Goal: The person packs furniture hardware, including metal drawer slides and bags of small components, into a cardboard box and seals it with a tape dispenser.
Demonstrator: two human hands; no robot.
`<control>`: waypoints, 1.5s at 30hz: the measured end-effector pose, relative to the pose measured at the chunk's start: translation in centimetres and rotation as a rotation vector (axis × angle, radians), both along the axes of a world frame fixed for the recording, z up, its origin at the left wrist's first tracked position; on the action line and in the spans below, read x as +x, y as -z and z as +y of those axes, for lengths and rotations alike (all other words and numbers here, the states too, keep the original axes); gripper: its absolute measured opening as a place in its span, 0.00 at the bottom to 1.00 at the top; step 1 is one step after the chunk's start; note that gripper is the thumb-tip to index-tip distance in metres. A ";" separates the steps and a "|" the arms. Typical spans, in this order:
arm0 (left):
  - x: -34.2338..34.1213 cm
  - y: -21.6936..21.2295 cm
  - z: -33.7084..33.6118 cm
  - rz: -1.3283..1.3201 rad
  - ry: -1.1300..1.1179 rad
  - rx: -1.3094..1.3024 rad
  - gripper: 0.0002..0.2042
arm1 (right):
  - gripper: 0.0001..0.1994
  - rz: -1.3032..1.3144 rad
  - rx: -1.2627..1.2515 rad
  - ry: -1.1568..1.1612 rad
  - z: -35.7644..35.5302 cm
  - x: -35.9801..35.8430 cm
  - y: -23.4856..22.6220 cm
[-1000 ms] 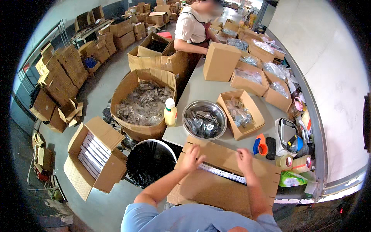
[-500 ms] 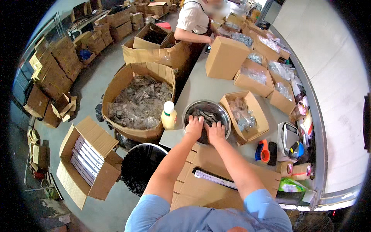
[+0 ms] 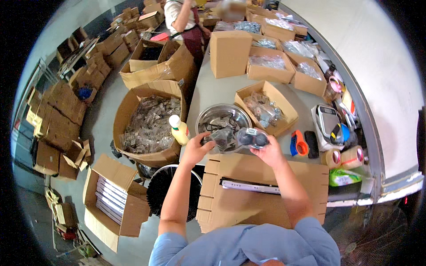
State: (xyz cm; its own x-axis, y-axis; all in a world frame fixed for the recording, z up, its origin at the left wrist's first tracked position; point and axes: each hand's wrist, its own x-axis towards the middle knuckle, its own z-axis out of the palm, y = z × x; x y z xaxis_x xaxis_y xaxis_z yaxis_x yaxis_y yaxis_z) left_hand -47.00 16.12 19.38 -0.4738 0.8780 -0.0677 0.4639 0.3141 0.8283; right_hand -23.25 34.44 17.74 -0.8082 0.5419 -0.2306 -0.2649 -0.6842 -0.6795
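- Hidden or unclear: the contents of the clear packet (image 3: 252,138) show only as two dark round shapes side by side, their kind not legible; the small dark bagged parts in the steel bowl (image 3: 208,116) blur into one heap; the fingertips of the left hand (image 3: 195,148) fall among those parts at the bowl's near rim, so what they pinch cannot be resolved; the person's head and lower body are cut off at the lower edge.
- Right hand (image 3: 267,151): closed on the clear packet from below, fingers curled under its near edge; the packet is raised just over the bowl's near right rim, above the far edge of the flattened cardboard stack (image 3: 266,201).
- Left hand: fingers bent and gripping into the bagged parts at the bowl's near left rim; whether it holds one piece or several cannot be told.
- Axis: the packet's long axis runs left to right across the view, roughly parallel to the table's near edge; its broad face tilts up toward the camera.
- Surroundings: a yellow squeeze bottle (image 3: 179,131) stands just left of the bowl; an open carton of bagged parts (image 3: 284,104) sits just right of it; an orange tape dispenser (image 3: 300,142) lies near the right hand; a co-worker (image 3: 184,17) stands at the far end, face not described.
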 end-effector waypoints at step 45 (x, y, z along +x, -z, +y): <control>24.4 5.4 2.0 -0.128 0.411 0.259 0.17 | 0.33 -0.481 0.272 0.744 -15.5 25.6 2.2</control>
State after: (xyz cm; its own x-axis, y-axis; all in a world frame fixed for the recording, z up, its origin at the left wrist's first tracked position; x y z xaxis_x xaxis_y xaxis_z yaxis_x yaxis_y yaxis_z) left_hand -22.59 18.15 14.00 -0.0869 0.9860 0.1425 0.3955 -0.0971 0.9133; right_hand 2.38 18.95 15.50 -0.0809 0.9675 -0.2394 -0.2197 -0.2516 -0.9426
